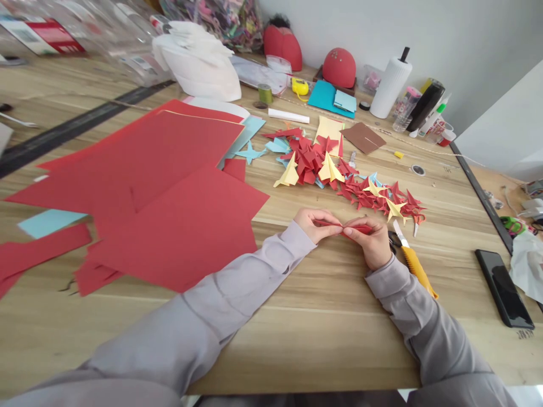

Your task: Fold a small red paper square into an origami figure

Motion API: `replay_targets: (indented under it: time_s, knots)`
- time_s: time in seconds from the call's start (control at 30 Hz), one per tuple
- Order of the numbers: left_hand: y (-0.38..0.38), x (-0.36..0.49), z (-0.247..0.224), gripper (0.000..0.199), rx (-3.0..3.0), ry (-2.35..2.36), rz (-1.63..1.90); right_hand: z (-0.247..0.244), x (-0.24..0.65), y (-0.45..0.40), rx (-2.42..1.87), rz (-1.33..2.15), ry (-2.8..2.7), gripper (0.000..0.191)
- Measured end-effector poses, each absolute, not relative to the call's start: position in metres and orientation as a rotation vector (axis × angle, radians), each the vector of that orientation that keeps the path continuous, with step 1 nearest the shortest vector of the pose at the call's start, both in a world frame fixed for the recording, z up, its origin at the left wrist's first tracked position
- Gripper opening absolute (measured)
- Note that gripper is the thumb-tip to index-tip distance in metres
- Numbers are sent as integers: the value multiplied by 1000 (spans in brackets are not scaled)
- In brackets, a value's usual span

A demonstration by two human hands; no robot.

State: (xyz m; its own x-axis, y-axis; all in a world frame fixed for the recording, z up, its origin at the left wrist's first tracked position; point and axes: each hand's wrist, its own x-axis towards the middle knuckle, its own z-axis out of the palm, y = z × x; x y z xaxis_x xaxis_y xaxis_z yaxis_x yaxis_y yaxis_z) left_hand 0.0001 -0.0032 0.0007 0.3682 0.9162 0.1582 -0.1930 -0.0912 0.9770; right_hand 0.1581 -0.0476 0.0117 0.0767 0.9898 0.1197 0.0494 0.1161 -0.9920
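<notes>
Between both hands, just above the wooden table, is a narrow folded piece of red paper. My left hand pinches it at the left, thumb and fingers pressed together. From the right, my right hand grips the other part, its thumb tip almost meeting the left thumb. The fingers cover much of the paper. Beyond the hands lies a heap of small folded red paper pieces, with some yellow and light blue ones among them. A yellow-handled knife lies right beside my right hand, over dark scissor handles.
Large red paper sheets cover the table's left side. A black phone lies at the right. Along the back are a tissue pack, a yellow tape measure, a red pincushion, a white bottle and small orange scissors.
</notes>
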Motion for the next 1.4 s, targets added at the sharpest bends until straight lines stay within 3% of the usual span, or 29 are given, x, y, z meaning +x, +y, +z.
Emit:
replay_targets:
  time_s: [0.67,0.87,1.4]
  knots:
    - [-9,-1,9,20,1267,813,1045,5,161,-47,-1174,1123,-1196,24]
    - [-5,0,3,26,1268,802,1047,11,160,-49,-1223,1048,-1296,11]
    - [-8,-1,8,24,1177,729,1049,13,160,-48,-1257,1065,-1327,14]
